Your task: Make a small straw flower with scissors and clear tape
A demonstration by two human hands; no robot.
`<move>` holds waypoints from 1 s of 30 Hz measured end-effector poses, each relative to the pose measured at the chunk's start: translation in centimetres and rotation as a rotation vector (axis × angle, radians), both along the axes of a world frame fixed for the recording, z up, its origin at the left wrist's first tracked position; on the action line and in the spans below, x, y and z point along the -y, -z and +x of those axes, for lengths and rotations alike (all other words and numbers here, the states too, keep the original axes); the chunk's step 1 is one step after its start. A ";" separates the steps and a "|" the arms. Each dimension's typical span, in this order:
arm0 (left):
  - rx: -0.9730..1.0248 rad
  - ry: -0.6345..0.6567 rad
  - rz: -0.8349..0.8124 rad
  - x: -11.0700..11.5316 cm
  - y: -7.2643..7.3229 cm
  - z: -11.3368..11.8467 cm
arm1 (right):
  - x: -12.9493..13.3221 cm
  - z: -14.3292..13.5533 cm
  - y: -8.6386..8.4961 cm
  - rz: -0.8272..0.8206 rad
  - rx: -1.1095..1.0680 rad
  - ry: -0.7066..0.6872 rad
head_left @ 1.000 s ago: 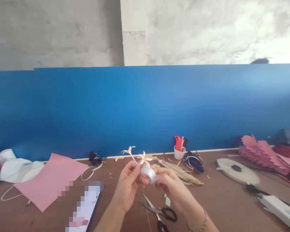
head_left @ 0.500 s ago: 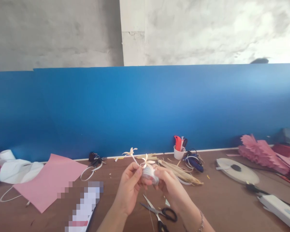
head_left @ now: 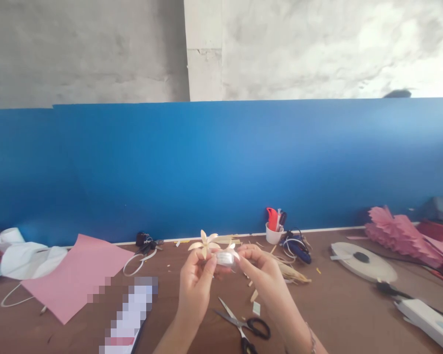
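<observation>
Head view: I log left hand (head_left: 195, 278) grasping roll (head_left: 225, 259) and flower (head_left: 204, 242); right hand (head_left: 263, 269), grip unclear; cup (head_left: 273, 236) at worktop's (head_left: 347, 314) rear edge.

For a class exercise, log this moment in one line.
left hand: holds roll; right hand: beside roll; flower: by left hand; scissors: open

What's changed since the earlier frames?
The left pale flower has turned to face the camera; the right pale flower has moved rightward and down. The clear roll has turned, its opening now out of view. The left hand still holds it; the right hand stays beside it. Scissors and pink sheet unchanged.
</observation>
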State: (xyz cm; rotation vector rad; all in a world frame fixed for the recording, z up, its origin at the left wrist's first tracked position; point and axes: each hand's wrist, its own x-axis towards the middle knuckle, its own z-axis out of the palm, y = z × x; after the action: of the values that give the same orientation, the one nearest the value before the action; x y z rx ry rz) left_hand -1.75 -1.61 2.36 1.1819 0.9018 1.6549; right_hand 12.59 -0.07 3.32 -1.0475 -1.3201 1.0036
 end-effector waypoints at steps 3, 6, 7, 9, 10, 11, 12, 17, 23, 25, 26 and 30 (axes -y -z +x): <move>-0.100 -0.003 0.067 0.0 0.4 -0.1 | -0.1 0.1 0.1 -0.070 -0.071 -0.034; -0.183 -0.028 0.114 0.0 0.9 -0.1 | -0.2 0.1 0.0 -0.112 -0.114 -0.077; -0.200 -0.039 0.123 0.0 1.1 -0.1 | -0.1 0.1 -0.1 -0.116 -0.123 -0.087; -0.218 -0.047 0.130 0.1 1.4 -0.1 | 0.1 -0.1 -0.3 -0.109 -0.141 -0.114; -0.220 -0.054 0.129 0.1 1.5 -0.1 | 0.3 -0.2 -0.5 -0.101 -0.151 -0.128; -0.216 -0.067 0.124 0.1 1.5 -0.1 | 0.5 -0.3 -0.6 -0.091 -0.162 -0.137; -0.203 -0.086 0.110 0.0 1.4 -0.1 | 0.7 -0.3 -0.7 -0.076 -0.170 -0.133; 0.107 -0.095 -0.070 -0.8 0.4 -0.4 | 0.9 0.0 -0.9 0.002 -0.132 -0.010; 0.553 0.166 -0.296 -1.3 -0.1 -0.7 | 0.0 0.0 -0.6 -0.019 -0.086 -0.177; 0.581 0.189 -0.312 -1.3 -0.1 -0.6 | 0.0 -0.2 -0.5 -0.018 -0.080 -0.248; 0.578 0.201 -0.308 -1.3 -0.1 -0.6 | 0.0 -0.2 -0.4 0.005 -0.064 -0.223; 0.518 0.233 -0.265 -1.1 -0.3 -0.6 | 0.1 0.1 0.1 0.286 0.143 0.059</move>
State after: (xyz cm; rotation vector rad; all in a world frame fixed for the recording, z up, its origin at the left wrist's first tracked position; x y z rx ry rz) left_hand -2.31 -0.46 2.64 0.6068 0.6021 1.4933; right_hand 12.71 -0.13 3.25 -0.9451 -1.4902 0.6807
